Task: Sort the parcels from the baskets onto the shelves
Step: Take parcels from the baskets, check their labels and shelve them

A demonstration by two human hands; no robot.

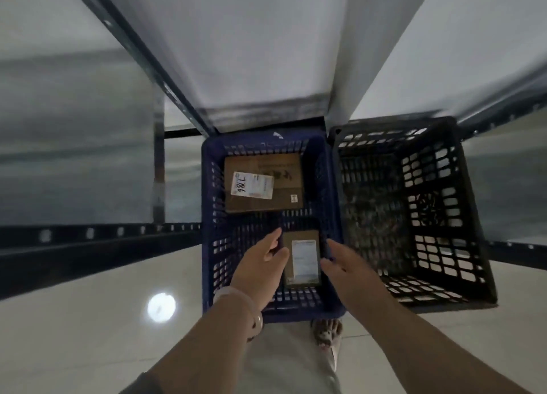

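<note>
A blue plastic basket (213, 216) stands on the floor and holds two brown cardboard parcels. The larger parcel (284, 195) lies at the basket's far end with a white label marked 7186. The small parcel (305, 257) with a white label lies at the near end. My left hand (260, 266) reaches into the basket with straight fingers at the small parcel's left edge. My right hand (340, 263) is at its right edge, fingers extended. Neither hand plainly grips it.
A black plastic basket (461, 216) stands right of the blue one, with no parcel visible inside. Dark metal shelf rails (97, 240) and pale shelf boards (245, 47) run left, ahead and right. My foot (327, 331) is on the pale tiled floor (88, 319).
</note>
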